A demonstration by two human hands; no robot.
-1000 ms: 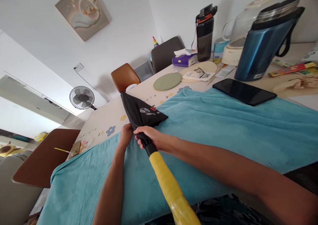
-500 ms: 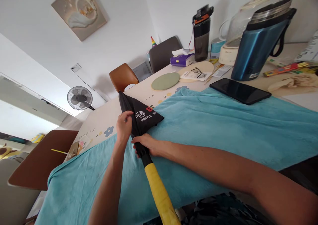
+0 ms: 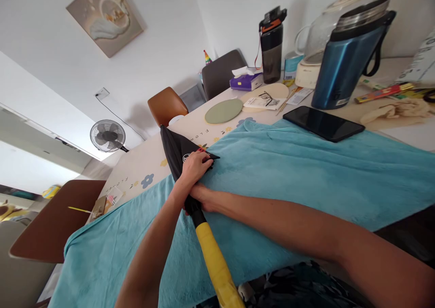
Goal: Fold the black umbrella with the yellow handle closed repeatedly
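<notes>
A folded black umbrella (image 3: 171, 151) lies slantwise over the table, its tip pointing away and its thick yellow handle (image 3: 215, 260) coming toward me. My right hand (image 3: 203, 196) is wrapped round it at the bottom of the canopy, just above the handle; part of that hand is hidden behind my left wrist. Over the loose, printed canopy flap lies my left hand (image 3: 195, 166), fingers bent and closed on the cloth, covering most of the white and red print. Beneath both hands spreads a turquoise blanket (image 3: 272, 172).
On the right, a black phone (image 3: 322, 123) rests partly on the blanket, near a blue thermos (image 3: 346, 67). Behind stand a dark bottle (image 3: 272, 49), a glass kettle (image 3: 312, 49) and a purple tissue box (image 3: 246, 81). A green placemat (image 3: 223, 111) and glasses (image 3: 268, 99) lie mid-table.
My left hand has moved right, from the canopy's left edge onto the printed flap, and closed on it. My right hand keeps its hold on the umbrella. The view has shifted slightly.
</notes>
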